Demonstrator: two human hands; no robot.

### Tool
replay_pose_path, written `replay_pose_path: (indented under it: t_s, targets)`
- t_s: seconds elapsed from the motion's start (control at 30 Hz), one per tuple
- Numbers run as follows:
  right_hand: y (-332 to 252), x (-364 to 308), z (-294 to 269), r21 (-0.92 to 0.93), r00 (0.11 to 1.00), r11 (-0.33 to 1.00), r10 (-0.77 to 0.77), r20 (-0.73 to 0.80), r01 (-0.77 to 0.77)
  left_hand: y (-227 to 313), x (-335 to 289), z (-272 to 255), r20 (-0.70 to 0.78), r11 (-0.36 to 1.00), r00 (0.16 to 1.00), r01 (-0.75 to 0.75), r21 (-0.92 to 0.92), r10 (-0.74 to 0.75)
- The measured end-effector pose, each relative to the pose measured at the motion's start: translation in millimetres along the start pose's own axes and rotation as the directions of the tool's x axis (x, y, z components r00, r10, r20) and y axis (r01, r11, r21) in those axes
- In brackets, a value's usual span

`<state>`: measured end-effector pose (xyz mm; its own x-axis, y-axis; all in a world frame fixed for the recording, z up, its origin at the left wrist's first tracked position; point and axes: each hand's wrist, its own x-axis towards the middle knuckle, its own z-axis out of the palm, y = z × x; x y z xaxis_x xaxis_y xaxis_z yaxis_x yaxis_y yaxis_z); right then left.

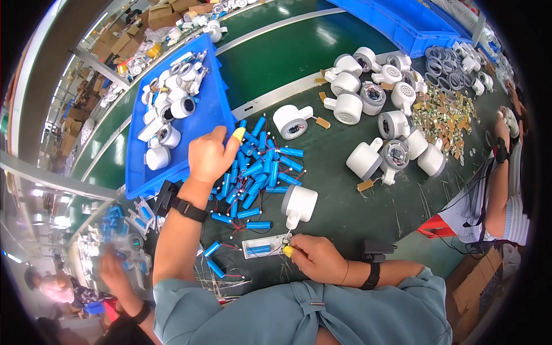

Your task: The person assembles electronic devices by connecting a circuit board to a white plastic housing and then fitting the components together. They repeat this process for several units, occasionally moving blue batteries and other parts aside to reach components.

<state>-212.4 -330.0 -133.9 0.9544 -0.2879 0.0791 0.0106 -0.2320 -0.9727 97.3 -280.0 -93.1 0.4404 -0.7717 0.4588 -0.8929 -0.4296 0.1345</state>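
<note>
My left hand is raised at the right rim of the blue tray, beside a heap of blue cylindrical battery cells with thin wires. Its thumb, in a yellow finger cover, stands apart from the bent fingers, and no held thing shows. Down at the near edge, my right hand pinches the right end of a white plastic casing. A blue cell lies inside that casing. Wires run from there toward a white round-headed housing just above. My right fingertips partly hide the casing's end.
White round-headed housings stand in a group at the right, beside small circuit boards and grey rings. More white parts fill the blue tray. Co-workers' arms reach in at right and lower left.
</note>
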Motion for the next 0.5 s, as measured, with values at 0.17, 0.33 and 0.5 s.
replay_pose_path:
  t_s: [0.17,0.33,0.5]
  targets:
    - [0.6,1.5,0.9,0.018,1.0,1.0,0.024,0.012,-0.024,28.0,12.0,17.4,-0.079,0.988,0.986,-0.148,-0.031,0.145]
    - [2.5,1.3,1.7,0.125,0.986,0.981,0.137,0.09,-0.148,38.2,37.2,17.8,0.093,0.998,0.995,-0.042,-0.05,0.047]
    - [5.6,5.7,-5.4,0.267,0.976,0.94,0.188,0.107,-0.21,74.4,7.6,-21.0,-0.074,0.965,0.965,-0.255,-0.061,0.25]
